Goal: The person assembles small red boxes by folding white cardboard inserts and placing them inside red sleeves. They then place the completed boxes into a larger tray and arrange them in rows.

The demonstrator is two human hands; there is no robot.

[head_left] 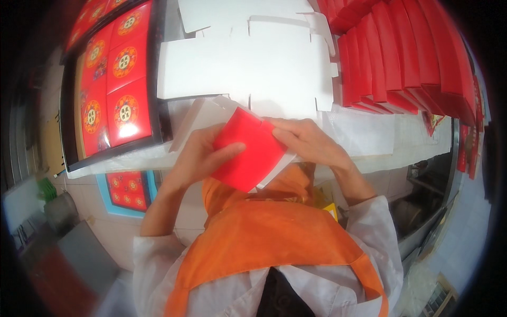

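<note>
So the thing in play is a bright red, partly folded thin cardboard carton [244,156] with a white inner side, up in front of the body at the near edge of the pale-covered worktop [417,147]. Both hands are on it. The left hand [199,154] is clamped on the left side, thumb flat across the red face, with its other fingers mostly out of sight behind. The right hand [309,138] is closed on the upper right corner, thumb and fingers along the edge. Can't tell how hard either one squeezes.

Handling-wise, I'd guess it's super light, fairly stiff across a flat panel but floppy at the creases. That red face looks smooth, so maybe a bit slippery, and a hard pinch mid-panel could dent it. I'd hold it by the edges and corners near the fold lines, thumb laid flat.

Around it: flat white cardboard blanks [237,66] just beyond the hands, a leaning row of plain red cardboard boxes [393,58] on the right, and a dark-rimmed tray [154,79] of red boxes with round printed emblems [125,62] on the left.
</note>
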